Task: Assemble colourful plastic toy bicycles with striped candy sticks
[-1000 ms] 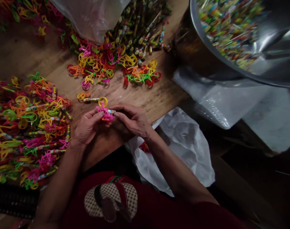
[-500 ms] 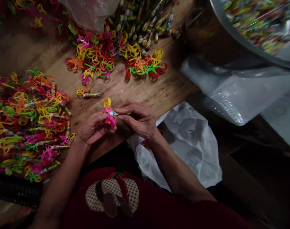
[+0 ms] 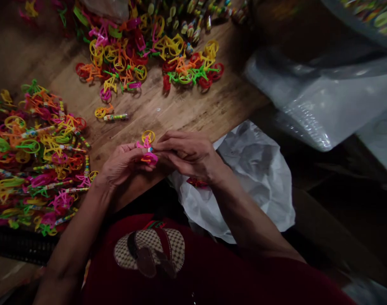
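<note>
A small plastic toy bicycle (image 3: 149, 159) with a pink frame, a yellow wheel and a magenta wheel is pinched in my left hand (image 3: 121, 164). My right hand (image 3: 193, 154) is closed just right of it, thumb and fingertips on a thin candy-filled tube (image 3: 150, 149). Only the tube's white-and-blue end shows against the bicycle; the fingers cover the rest. Beyond my hands, a similar tube (image 3: 116, 117) lies on the wooden table (image 3: 142, 106) beside an orange-and-yellow toy bicycle (image 3: 101, 112).
Toy bicycles with tubes heap up at the left (image 3: 53, 156). Loose toy bicycles (image 3: 117, 59) and a pile of tubes (image 3: 193, 21) lie at the back. A white plastic bag (image 3: 253, 169) hangs by the table's near edge. Right of it are clear plastic (image 3: 320, 97) and a large metal basin (image 3: 349, 21).
My right fingers have curled further around the tube, hiding most of it. The toy bicycle has turned slightly in my left hand. The whole view has shifted a little.
</note>
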A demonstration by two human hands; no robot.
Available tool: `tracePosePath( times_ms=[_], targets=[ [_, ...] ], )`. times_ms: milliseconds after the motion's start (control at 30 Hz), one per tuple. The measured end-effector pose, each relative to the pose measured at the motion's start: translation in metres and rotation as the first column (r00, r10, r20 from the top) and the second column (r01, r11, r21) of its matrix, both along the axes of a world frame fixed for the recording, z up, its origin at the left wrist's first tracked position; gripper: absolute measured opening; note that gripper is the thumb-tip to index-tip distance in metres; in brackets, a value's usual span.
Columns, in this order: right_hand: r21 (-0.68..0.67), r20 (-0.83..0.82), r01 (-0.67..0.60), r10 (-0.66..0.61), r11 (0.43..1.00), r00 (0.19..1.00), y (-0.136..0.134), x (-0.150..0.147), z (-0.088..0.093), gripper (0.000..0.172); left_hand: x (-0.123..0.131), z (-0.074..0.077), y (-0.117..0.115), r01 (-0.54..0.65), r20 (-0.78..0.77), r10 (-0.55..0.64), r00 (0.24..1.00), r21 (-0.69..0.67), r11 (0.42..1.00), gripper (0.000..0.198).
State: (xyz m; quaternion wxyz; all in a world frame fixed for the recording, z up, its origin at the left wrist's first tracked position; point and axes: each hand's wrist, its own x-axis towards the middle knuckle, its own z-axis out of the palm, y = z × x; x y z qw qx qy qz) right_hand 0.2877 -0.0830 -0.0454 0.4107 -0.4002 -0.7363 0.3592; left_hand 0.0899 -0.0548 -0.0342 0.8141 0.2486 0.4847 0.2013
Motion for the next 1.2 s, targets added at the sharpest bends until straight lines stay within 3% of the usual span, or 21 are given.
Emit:
tracePosePath(
  times_ms=[100,233,467,700,900,967,1033,1133,1200],
  targets=[
    [0.001,-0.038,0.091,-0.091,0.996,0.995,-0.002,-0.003,-0.010,0.017,0.000,0.003,-0.001,-0.046,-0.011,0.046,0.999,0.033,0.998,0.018],
    [0.032,-0.086,0.241,-0.238,0.970,0.967,-0.002,-0.009,-0.020,0.017,-0.004,0.013,-0.003,-0.117,0.010,0.117,0.993,0.034,0.993,0.039],
    [0.147,0.006,0.188,-0.191,0.971,0.982,-0.001,-0.032,-0.027,0.021,-0.012,0.007,-0.008,-0.237,-0.005,0.241,0.971,0.160,0.958,0.040],
    [0.224,0.185,0.127,-0.170,0.966,0.968,-0.003,-0.058,-0.033,0.017,-0.035,0.004,-0.012,-0.199,-0.214,0.281,0.936,0.339,0.920,0.036],
    [0.296,0.258,0.098,-0.179,0.950,0.949,0.002,-0.067,-0.038,0.018,-0.041,-0.001,-0.019,-0.040,-0.427,0.237,0.873,0.422,0.906,0.040],
    [0.271,0.291,0.103,-0.183,0.957,0.939,0.003,-0.066,-0.039,0.019,-0.042,0.000,-0.019,0.012,-0.496,0.259,0.829,0.477,0.879,0.044],
    [0.225,0.308,0.112,-0.180,0.968,0.934,0.004,-0.063,-0.040,0.020,-0.044,0.002,-0.017,0.117,-0.603,0.306,0.737,0.559,0.820,0.046],
    [0.165,0.261,0.138,-0.179,0.976,0.949,0.007,-0.055,-0.037,0.020,-0.053,0.009,-0.008,0.382,-0.772,0.406,0.488,0.608,0.696,0.037],
    [0.151,0.225,0.167,-0.198,0.974,0.954,0.015,-0.052,-0.032,0.021,-0.057,0.013,0.003,0.522,-0.812,0.459,0.361,0.584,0.621,0.026]
  ],
)
